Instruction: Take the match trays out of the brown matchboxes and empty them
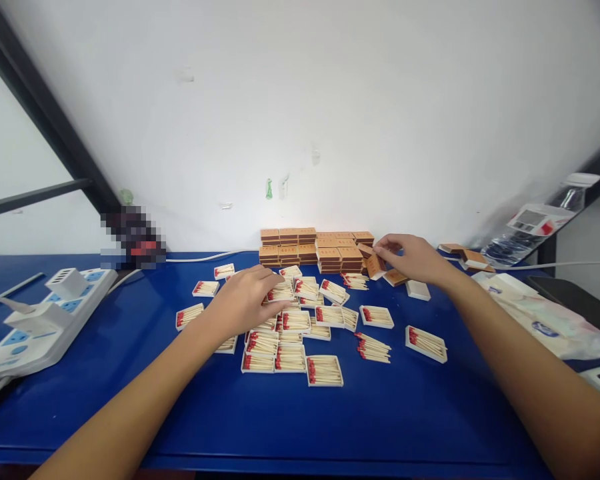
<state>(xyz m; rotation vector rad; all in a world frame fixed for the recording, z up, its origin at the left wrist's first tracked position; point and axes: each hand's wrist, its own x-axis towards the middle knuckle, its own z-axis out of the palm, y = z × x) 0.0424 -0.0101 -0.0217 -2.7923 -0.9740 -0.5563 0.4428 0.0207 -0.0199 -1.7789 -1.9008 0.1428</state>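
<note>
My left hand reaches over a group of white matchbox trays filled with red-tipped matches. Its thumb and fingers are around the edges of one filled matchbox tray. At the right end of the stacks, my right hand pinches a tilted brown matchbox sleeve with its fingertips. Another brown sleeve and a white upturned tray lie just below that hand. Stacked brown matchboxes stand against the wall. Loose matches lie in a small pile in front, with more beside the stacks.
A white power strip with plugs sits at the left on the blue table. To the right are a leaning plastic bottle, a tissue pack and several brown sleeves. A white cable runs along the wall.
</note>
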